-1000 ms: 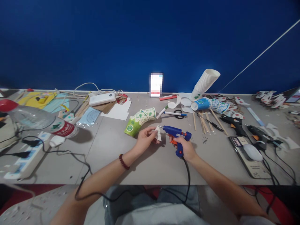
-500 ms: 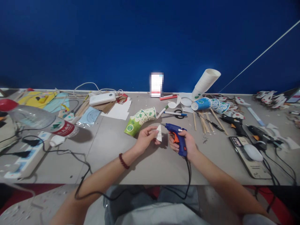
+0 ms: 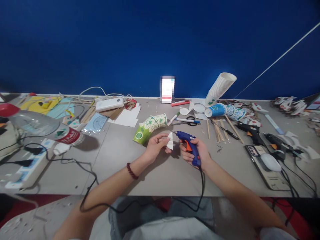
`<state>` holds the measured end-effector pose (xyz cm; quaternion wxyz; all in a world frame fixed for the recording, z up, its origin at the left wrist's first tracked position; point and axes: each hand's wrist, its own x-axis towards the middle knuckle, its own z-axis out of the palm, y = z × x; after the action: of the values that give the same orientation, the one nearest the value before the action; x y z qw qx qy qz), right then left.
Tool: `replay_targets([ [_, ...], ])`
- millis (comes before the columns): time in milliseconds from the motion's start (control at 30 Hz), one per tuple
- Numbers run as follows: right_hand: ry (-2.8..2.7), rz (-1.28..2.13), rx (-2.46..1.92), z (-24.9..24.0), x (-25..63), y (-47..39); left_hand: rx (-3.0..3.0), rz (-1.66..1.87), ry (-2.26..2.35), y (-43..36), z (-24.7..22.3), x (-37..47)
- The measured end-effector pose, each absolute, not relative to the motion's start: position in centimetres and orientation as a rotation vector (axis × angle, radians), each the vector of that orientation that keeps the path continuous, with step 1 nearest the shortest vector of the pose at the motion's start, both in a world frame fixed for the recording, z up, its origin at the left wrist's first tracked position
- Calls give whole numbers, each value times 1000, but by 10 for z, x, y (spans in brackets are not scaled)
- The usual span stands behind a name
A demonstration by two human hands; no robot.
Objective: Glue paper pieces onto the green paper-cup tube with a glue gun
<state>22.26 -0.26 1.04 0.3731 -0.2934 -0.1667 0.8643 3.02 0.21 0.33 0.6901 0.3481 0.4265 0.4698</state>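
My left hand (image 3: pixel 158 145) pinches a small white triangular paper piece (image 3: pixel 170 141) above the table. A blue hot glue gun (image 3: pixel 188 145) with an orange trigger is in the grip of my right hand (image 3: pixel 196 151). Its metal nozzle points left and lies close to the paper's upper tip; whether they touch I cannot tell. A black cord hangs from the gun's handle over the table edge. Just behind my left hand lies a curved row of joined green patterned paper cups (image 3: pixel 150 128).
A leaning stack of white cups (image 3: pixel 221 88) and a blue cup row (image 3: pixel 225 111) are at back right. Scissors (image 3: pixel 191 120) and pens lie mid-table. A phone (image 3: pixel 266 170) bears a white mouse (image 3: pixel 270 162). On the left are a bottle (image 3: pixel 50 126) and power strip (image 3: pixel 31 166).
The glue gun has tilted very slightly in my right hand, and the white stick near my thumb shows less. Otherwise both hands hold nearly the same pose.
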Motion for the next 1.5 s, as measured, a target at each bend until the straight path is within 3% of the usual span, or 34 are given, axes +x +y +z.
replay_targets([
  [1500, -520, 2172, -703, 3, 226, -2, 670, 1033, 788, 6, 5, 25],
])
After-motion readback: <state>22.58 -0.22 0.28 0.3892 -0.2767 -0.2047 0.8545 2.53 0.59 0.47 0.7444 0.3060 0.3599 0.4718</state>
